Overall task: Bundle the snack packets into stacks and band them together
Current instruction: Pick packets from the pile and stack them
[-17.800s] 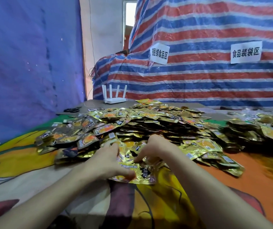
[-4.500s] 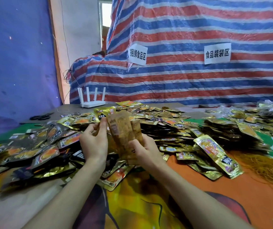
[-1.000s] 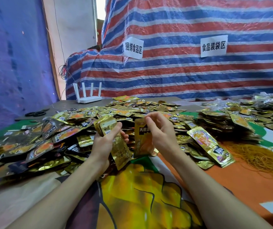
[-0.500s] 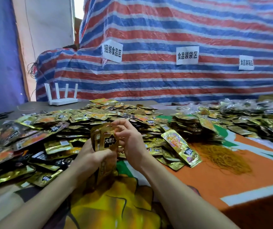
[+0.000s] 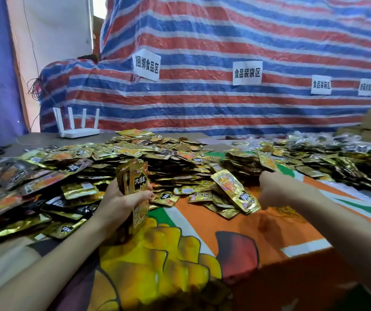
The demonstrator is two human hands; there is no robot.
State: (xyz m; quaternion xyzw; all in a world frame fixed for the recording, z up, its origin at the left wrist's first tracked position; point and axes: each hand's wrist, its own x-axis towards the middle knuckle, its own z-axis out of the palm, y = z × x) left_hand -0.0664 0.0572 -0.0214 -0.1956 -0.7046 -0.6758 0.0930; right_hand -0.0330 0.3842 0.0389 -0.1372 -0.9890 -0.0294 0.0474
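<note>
Stack (image 5: 135, 187) of snack pkts upright, clenched in left hand (image 5: 121, 199). Right hand (image 5: 276, 189) at 3 o'clock reaching toward rubber bands (image 5: 288, 212) (grip unclear, can't tell). No band on yet; loose pile (image 5: 117, 158) at 12 mostly unbundled.

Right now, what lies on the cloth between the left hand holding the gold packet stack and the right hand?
In the head view, loose gold packets lie between the left hand with its gold packet stack and the right hand.
</note>
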